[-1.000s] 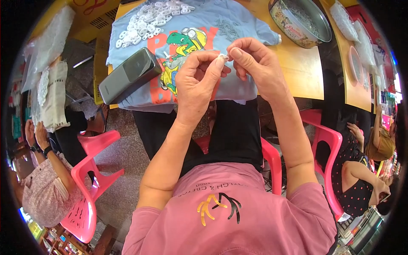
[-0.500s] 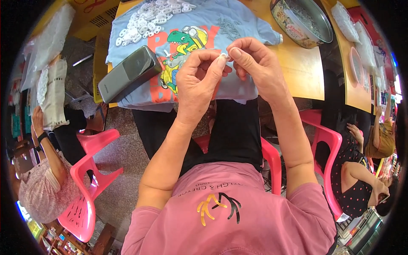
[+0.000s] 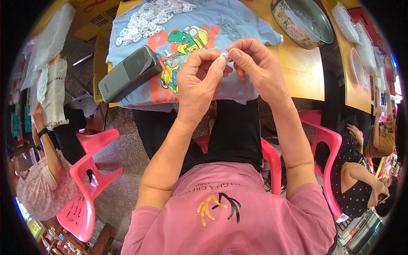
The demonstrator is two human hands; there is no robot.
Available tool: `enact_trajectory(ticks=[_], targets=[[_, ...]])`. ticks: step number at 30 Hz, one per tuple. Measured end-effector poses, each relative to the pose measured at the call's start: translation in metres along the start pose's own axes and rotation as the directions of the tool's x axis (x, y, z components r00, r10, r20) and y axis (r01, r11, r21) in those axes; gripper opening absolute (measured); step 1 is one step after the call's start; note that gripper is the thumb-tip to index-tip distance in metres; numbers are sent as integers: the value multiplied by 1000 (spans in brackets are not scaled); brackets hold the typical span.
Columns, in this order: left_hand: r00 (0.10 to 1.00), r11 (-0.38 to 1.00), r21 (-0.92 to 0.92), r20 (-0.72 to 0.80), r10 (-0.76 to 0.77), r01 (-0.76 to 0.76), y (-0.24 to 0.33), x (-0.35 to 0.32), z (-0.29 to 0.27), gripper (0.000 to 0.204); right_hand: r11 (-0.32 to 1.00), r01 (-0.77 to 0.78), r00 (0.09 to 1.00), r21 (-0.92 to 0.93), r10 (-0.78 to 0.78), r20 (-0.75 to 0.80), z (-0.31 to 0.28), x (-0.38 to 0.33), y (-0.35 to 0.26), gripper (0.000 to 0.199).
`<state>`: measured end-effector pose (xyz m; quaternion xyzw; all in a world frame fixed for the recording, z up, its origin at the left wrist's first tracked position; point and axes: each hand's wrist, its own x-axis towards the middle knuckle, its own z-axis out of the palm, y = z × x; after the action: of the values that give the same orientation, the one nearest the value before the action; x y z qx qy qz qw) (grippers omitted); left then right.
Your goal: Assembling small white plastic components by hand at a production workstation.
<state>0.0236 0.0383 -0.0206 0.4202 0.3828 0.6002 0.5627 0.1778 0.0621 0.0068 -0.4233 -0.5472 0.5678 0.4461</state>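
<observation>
My left hand (image 3: 199,80) and my right hand (image 3: 255,66) meet fingertip to fingertip over the table's near edge. Between them they pinch a small clear plastic piece (image 3: 225,55), mostly hidden by the fingers. Under the hands lies a light blue T-shirt (image 3: 238,25) with a green dinosaur print, spread on the wooden table (image 3: 297,72). A heap of small white plastic pieces (image 3: 148,19) rests on the shirt's far side. A dark grey phone-like case (image 3: 127,74) lies on the shirt left of my left hand.
A round metal tin (image 3: 301,19) stands at the back right of the table. Pink plastic chairs (image 3: 89,178) stand at my left and right. A seated person (image 3: 42,178) is at the left, another person (image 3: 361,178) at the right. Clear bags (image 3: 46,38) lie left.
Both hands have stayed pinched together over the shirt with only slight finger shifts. The person at the left has moved an arm.
</observation>
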Motion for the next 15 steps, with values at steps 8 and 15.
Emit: enact_trajectory(ticks=[8,15], targets=[[1000,1000,-10,-17,4,-4,2,-1,3,9,997,27,998,-77,-31,-51,7,-3,-2,17],[999,999,23,-44,23,-22,0,-2,5,10,995,33,998,-92,-39,-58,8,-4,-2,17]])
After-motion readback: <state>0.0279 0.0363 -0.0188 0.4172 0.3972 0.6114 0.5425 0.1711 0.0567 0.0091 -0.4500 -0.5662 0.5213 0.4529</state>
